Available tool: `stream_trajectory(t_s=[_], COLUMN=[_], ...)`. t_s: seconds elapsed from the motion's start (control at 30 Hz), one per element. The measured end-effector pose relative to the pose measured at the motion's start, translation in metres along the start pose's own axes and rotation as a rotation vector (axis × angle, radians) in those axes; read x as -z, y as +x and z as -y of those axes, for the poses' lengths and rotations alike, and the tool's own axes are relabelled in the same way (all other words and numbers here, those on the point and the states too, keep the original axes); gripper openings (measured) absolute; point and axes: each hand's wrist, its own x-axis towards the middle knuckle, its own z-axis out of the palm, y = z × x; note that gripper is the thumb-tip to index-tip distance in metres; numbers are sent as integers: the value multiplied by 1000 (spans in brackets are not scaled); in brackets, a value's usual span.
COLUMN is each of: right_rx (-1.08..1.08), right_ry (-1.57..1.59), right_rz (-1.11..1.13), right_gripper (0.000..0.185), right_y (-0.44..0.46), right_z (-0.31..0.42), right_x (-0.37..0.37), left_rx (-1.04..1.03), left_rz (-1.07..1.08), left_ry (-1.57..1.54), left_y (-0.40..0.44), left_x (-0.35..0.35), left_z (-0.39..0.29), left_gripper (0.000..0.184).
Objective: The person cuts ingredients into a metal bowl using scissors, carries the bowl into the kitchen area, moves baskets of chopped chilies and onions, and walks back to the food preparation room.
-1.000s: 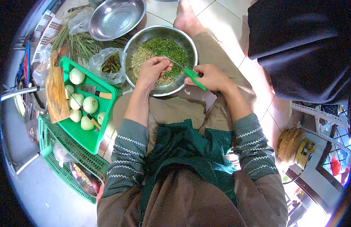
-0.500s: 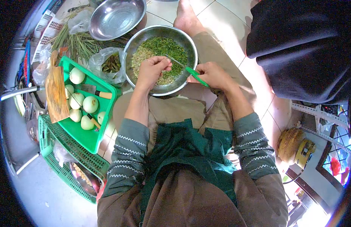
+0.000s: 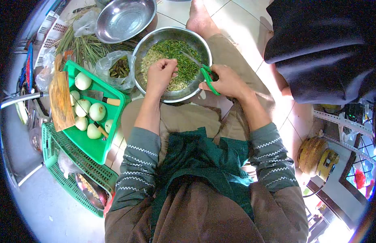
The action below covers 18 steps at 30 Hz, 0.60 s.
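A steel bowl (image 3: 141, 45) sits on the floor in front of me, holding chopped green herbs (image 3: 171, 45) and a paler chopped heap (image 3: 149, 60) at its left. Over the bowl, my left hand (image 3: 162, 75) is closed in a pinch; whatever is between the fingertips is too small to make out. My right hand (image 3: 228, 81), at the bowl's right rim, grips green-handled scissors (image 3: 207, 79). Their blades reach left over the herbs and look slightly parted.
Left of the bowl lie a plastic bag of dark leaves (image 3: 119, 69) and a green tray (image 3: 99, 152) with onions (image 3: 97, 111) and knives (image 3: 111, 101). A second steel bowl (image 3: 126, 18) and long grassy stalks (image 3: 84, 46) lie beyond. Someone in dark clothing (image 3: 317, 52) is at right.
The scissors have moved away from my left fingertips and their blades have parted. My left hand has shifted slightly left.
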Motion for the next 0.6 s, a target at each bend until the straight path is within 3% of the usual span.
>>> stream_trajectory(t_s=[0.1,0.2,0.27,0.37,0.6], right_rx=[15,69,97,-6,67], right_ry=[-98,-183,-300,-313,-415], right_rz=[-55,-248,-328,-218,-234], right_gripper=[52,50,49,53,49], right_y=[-5,-6,-3,-8,-12], right_z=[8,2,-5,9,13], right_x=[2,-9,-13,-8,-17], left_rx=[-96,19,85,127,60], left_rz=[-97,-140,-50,46,191], left_ry=[-163,-331,-314,-252,-86], left_y=[3,4,3,-5,-7], left_x=[2,6,8,2,-12], left_z=[5,4,0,-11,-1], left_gripper=[17,21,24,28,32])
